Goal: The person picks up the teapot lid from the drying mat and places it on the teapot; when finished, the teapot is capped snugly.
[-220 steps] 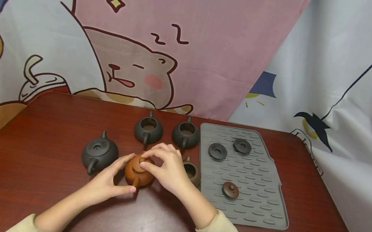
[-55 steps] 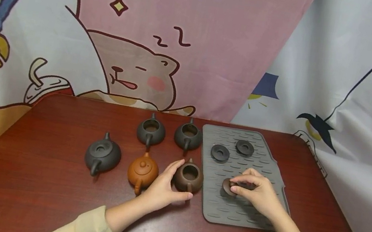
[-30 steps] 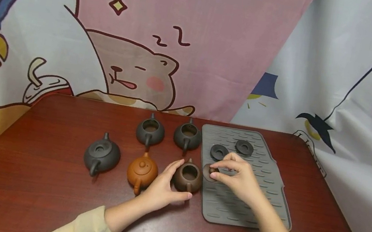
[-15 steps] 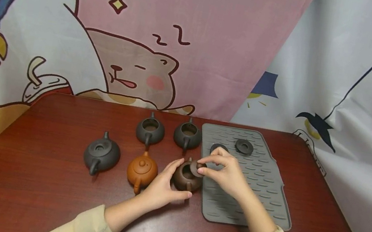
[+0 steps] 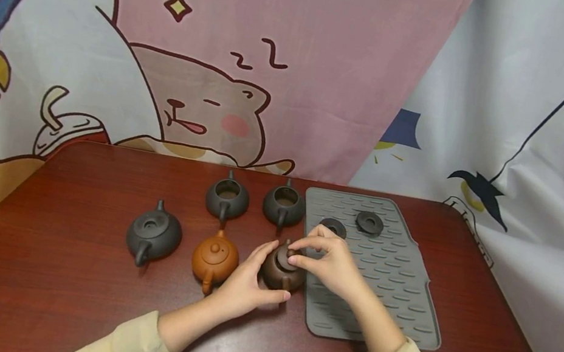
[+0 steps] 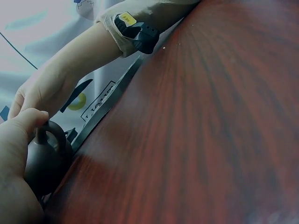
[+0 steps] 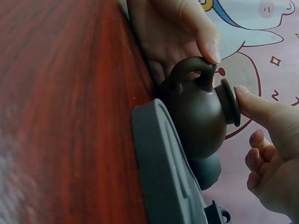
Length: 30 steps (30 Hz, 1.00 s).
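A dark brown teapot point(image 5: 281, 275) stands just left of the grey mat. My left hand point(image 5: 248, 284) holds it from the left, fingers along its side. In the right wrist view the left thumb rests on top of the handle point(image 7: 187, 70). My right hand point(image 5: 332, 261) pinches the knob of the brown lid point(image 5: 285, 258), which sits at the teapot's opening. Viewed from the right wrist, the lid point(image 7: 228, 102) is close against the rim. An orange teapot point(image 5: 215, 256) with its lid on stands left of my left hand.
Two lidless dark teapots point(image 5: 227, 199) point(image 5: 284, 207) stand at the back. A dark teapot point(image 5: 154, 236) with its lid on is at the left. The ridged grey mat point(image 5: 378, 302) at the right carries two dark lids point(image 5: 369, 222) point(image 5: 333, 227), one partly behind my right hand.
My right hand has picked the brown lid off the mat and carried it left onto the brown teapot. Earlier, both hands were at the orange teapot; the left hand then moved right.
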Motion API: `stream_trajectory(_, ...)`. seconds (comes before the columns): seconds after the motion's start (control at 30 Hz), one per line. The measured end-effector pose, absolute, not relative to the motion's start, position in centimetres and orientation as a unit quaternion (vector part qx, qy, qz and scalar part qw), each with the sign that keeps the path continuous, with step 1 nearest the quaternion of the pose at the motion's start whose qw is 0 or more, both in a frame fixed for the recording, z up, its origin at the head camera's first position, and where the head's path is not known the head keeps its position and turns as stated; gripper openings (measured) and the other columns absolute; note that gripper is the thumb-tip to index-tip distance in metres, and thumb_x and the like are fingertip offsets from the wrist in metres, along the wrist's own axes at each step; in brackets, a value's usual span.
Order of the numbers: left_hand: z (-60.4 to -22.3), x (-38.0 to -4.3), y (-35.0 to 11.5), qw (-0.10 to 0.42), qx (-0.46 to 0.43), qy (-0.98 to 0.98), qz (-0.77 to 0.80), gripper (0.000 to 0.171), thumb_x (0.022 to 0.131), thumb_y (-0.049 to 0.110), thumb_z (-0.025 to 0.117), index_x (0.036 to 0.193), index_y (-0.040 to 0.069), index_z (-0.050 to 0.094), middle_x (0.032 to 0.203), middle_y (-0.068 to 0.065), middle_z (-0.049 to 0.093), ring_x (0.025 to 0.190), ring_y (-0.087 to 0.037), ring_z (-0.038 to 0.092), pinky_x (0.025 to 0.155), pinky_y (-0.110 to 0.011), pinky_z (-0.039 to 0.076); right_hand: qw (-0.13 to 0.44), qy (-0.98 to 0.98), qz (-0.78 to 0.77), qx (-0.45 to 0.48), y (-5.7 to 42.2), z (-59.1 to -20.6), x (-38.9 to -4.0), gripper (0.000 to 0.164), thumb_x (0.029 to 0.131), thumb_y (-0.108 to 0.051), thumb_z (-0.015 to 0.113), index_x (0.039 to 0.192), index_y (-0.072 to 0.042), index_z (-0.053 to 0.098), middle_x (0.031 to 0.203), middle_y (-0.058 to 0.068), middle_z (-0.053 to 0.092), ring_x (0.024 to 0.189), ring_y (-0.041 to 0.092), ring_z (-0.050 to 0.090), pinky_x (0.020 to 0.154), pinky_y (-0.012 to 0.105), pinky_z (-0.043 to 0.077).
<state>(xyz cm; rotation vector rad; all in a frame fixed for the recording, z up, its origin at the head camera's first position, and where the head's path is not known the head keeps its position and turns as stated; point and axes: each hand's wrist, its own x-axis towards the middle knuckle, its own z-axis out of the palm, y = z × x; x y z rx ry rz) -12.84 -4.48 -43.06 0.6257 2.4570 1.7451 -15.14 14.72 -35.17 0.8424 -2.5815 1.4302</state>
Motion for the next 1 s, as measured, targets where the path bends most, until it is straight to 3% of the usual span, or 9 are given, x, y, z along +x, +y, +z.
stream_trajectory(0.13,-42.9,-12.8,-4.5,0.031,0.204,0.799,0.565,0.095,0.075,0.029,0.081,0.149,0.001,0.028,0.151,-0.014,0.03,0.134,-0.021,0.031,0.107,-0.046,0.027,0.027,-0.84,0.47,0.269,14.6,-35.4,-15.2,0.018,0.075,-0.003,0.079,0.093,-0.001,0.075,0.08,0.002,0.051,0.074,0.018,0.046,0.063,0.032,0.041)
stream_trajectory(0.43,-42.9,-12.8,-4.5,0.032,0.203,0.797,0.569,0.092,0.076,0.027,0.081,0.148,0.002,0.029,0.15,-0.014,0.03,0.134,-0.022,0.033,0.106,-0.046,0.027,0.016,-0.838,0.475,0.267,14.5,-36.0,-15.3,0.018,0.076,-0.003,0.079,0.093,0.0,0.075,0.083,0.02,0.055,0.076,0.039,0.049,0.063,0.033,0.042)
stream_trajectory(0.67,-41.5,-12.3,-4.2,0.034,0.197,0.788,0.582,0.09,0.075,0.011,0.08,0.146,-0.005,0.028,0.148,-0.022,0.03,0.133,-0.032,0.033,0.106,-0.051,0.026,0.017,-0.839,0.474,0.268,14.5,-36.3,-15.4,0.018,0.076,-0.002,0.078,0.093,0.0,0.075,0.082,0.016,0.056,0.074,0.032,0.05,0.063,0.032,0.042)
stream_trajectory(0.87,-42.6,-12.7,-4.4,0.033,0.201,0.795,0.571,0.091,0.076,0.023,0.081,0.147,0.001,0.029,0.15,-0.014,0.031,0.133,-0.023,0.033,0.106,-0.047,0.027,0.016,-0.842,0.471,0.264,14.5,-36.4,-15.3,0.017,0.077,-0.003,0.078,0.094,0.0,0.075,0.082,0.012,0.057,0.072,0.021,0.049,0.062,0.031,0.041)
stream_trajectory(1.0,-43.0,-12.8,-4.5,0.036,0.203,0.793,0.574,0.094,0.076,0.03,0.08,0.149,0.003,0.028,0.152,-0.013,0.029,0.135,-0.022,0.031,0.106,-0.047,0.026,0.014,-0.843,0.472,0.258,14.5,-36.6,-15.4,0.018,0.077,-0.003,0.078,0.095,-0.001,0.075,0.081,0.014,0.057,0.075,0.031,0.048,0.065,0.036,0.041)
